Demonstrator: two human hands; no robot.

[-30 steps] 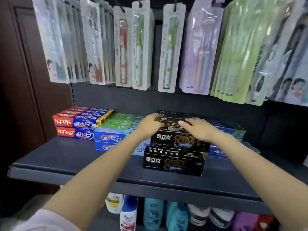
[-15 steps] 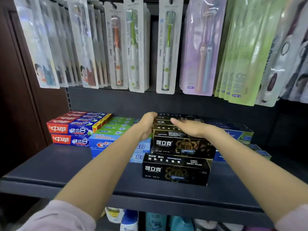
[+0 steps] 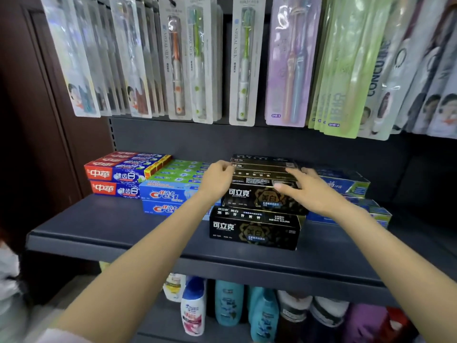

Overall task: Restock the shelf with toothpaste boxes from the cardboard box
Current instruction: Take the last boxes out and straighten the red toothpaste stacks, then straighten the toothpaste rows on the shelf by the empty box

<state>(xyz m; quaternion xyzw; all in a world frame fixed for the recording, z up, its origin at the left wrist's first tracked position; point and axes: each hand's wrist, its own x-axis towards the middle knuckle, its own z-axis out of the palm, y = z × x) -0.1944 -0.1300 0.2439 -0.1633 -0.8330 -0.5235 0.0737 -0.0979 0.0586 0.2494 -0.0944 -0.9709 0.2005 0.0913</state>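
Black toothpaste boxes [image 3: 257, 230] with gold print sit two layers high on the dark shelf [image 3: 118, 233], one lower box jutting forward. My left hand [image 3: 217, 180] curls its fingers round the left end of a top-layer black box [image 3: 259, 174]. Over the right part of that layer my right hand [image 3: 305, 190] lies flat, fingers straight, thumb at the front edge. The cardboard box is out of view.
Red and blue toothpaste boxes [image 3: 113, 180], Crest boxes [image 3: 168, 196] and green boxes [image 3: 183, 172] fill the shelf's left. Blue boxes [image 3: 351, 186] lie to the right. Toothbrush packs [image 3: 244, 60] hang close above. Shampoo bottles [image 3: 194, 308] stand on the shelf below.
Both hands stay on the top black boxes. My right hand has slid a little to the right along them, and the view has tilted slightly.
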